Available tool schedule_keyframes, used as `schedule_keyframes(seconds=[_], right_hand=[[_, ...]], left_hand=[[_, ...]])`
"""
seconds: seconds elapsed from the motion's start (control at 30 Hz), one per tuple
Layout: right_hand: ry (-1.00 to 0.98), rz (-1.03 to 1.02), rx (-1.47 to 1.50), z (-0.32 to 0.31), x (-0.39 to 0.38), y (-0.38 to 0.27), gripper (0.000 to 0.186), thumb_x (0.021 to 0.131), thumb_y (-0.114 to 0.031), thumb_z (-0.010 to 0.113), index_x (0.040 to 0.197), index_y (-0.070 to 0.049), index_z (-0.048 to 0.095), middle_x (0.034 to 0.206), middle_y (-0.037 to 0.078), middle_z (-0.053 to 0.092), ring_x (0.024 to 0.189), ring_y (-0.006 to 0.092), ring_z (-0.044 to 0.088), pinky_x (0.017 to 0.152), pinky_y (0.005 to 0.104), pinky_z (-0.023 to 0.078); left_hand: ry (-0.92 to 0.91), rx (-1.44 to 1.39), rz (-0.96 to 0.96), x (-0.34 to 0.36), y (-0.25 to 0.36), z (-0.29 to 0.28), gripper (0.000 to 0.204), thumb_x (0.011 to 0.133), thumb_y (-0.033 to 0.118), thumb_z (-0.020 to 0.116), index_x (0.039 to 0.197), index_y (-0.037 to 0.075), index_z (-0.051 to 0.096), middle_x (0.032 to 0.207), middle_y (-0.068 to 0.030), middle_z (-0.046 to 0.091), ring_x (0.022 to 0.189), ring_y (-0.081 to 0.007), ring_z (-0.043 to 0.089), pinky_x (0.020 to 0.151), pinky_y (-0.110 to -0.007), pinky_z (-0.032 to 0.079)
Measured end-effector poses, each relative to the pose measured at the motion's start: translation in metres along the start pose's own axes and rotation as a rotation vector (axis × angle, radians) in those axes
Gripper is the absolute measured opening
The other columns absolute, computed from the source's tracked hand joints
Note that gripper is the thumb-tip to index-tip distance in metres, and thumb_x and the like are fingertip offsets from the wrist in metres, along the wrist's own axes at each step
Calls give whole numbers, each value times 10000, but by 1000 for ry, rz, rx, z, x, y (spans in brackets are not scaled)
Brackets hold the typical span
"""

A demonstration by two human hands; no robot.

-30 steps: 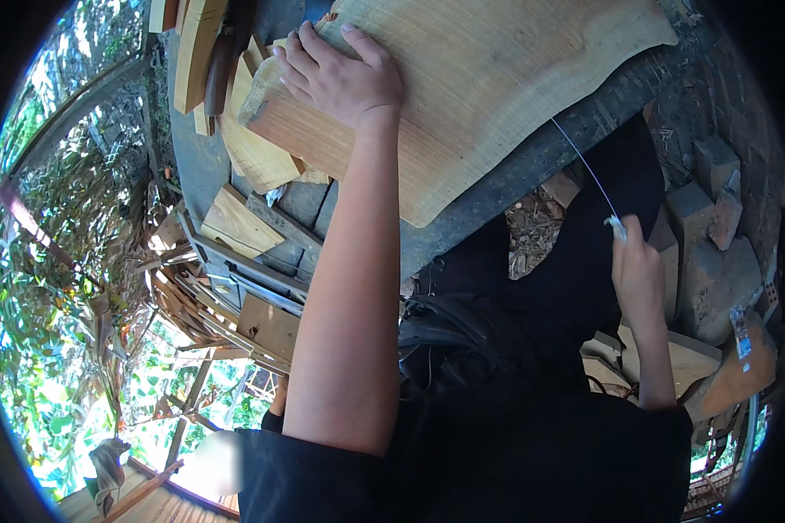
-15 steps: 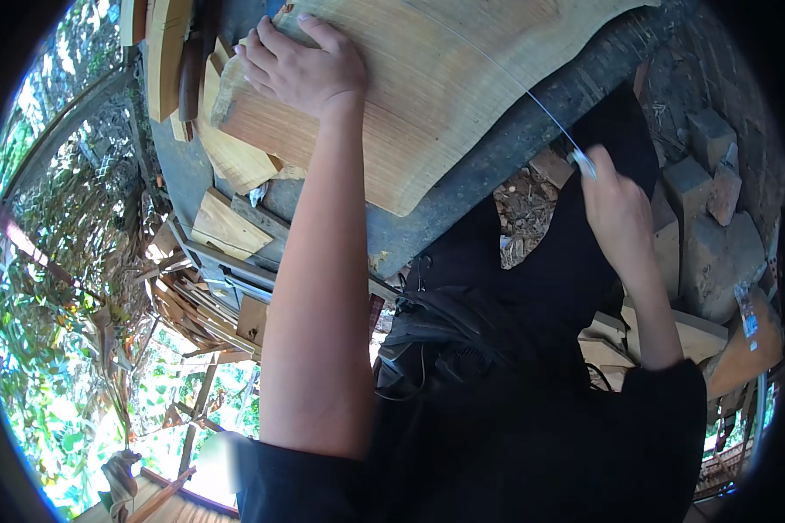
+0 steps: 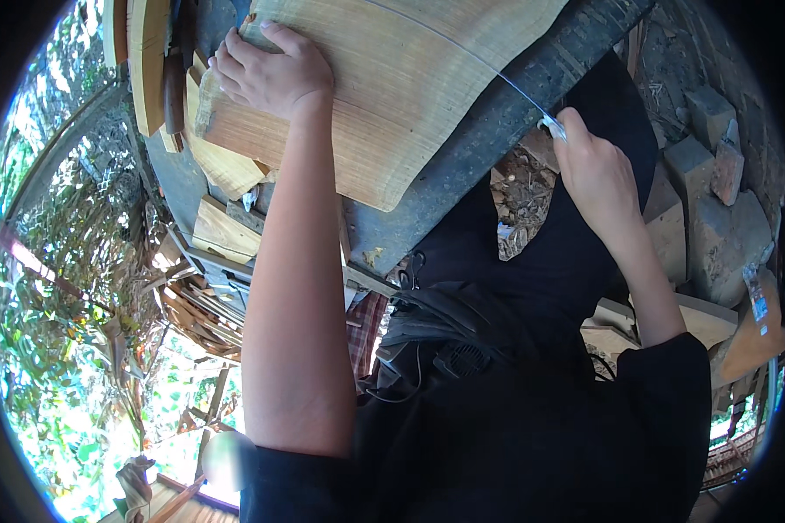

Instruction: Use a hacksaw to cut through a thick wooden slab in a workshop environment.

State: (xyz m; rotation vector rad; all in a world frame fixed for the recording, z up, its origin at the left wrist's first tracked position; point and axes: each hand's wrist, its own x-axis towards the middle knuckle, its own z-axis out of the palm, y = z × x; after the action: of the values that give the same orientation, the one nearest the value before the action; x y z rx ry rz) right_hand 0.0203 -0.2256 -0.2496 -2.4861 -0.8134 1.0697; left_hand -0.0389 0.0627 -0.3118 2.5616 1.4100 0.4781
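A wide light-wood slab (image 3: 410, 105) with wavy edges lies on a dark, worn worktop (image 3: 449, 179). My left hand (image 3: 275, 71) rests palm down on the slab's upper left, fingers apart. My right hand (image 3: 595, 174) is closed round a small pale end piece of a thin, pale wire-like strand (image 3: 458, 48), just off the slab's lower right edge. The strand runs from that hand up across the slab and out past the top of the view. Whether it is wire, cord or a thin rod I cannot tell.
Boards (image 3: 144, 61) stand at upper left, with offcuts (image 3: 222, 227) below them. Grey blocks (image 3: 680, 218) are piled at right. Wood scraps (image 3: 201, 314) are heaped at lower left beside foliage. My dark-clad legs (image 3: 584, 279) are beneath the worktop edge, with debris (image 3: 519, 200) between them.
My right hand has risen up and leftward toward the slab, and more of the strand now lies across the wood. Slab and left hand appear farther left and higher in the picture.
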Motion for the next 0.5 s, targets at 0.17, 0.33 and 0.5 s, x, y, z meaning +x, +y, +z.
schedule_keyframes(seconds=[0.17, 0.33, 0.5], right_hand=[[-35, 134, -77, -14, -71, 31, 135, 858, -145, 489, 941, -45, 454, 630, 187, 580, 603, 373, 589, 536, 469, 464], [-97, 298, -111, -20, -85, 43, 122, 875, -137, 473, 958, -49, 457, 605, 197, 563, 601, 382, 580, 502, 482, 422], [26, 139, -27, -19, -42, 37, 100, 872, -136, 479, 917, -49, 462, 639, 178, 577, 611, 371, 584, 504, 457, 436]], left_hand=[[21, 39, 23, 5, -5, -5, 508, 854, 373, 408, 1198, -1, 424, 1257, -169, 386, 1259, -320, 254, 1040, -443, 188], [5, 38, 25, 1, -2, 0, 509, 855, 378, 401, 1198, 2, 426, 1254, -162, 391, 1257, -321, 255, 1036, -445, 195], [9, 85, 41, 3, -4, -4, 503, 855, 384, 399, 1194, 13, 435, 1247, -147, 399, 1245, -318, 272, 1028, -444, 212]])
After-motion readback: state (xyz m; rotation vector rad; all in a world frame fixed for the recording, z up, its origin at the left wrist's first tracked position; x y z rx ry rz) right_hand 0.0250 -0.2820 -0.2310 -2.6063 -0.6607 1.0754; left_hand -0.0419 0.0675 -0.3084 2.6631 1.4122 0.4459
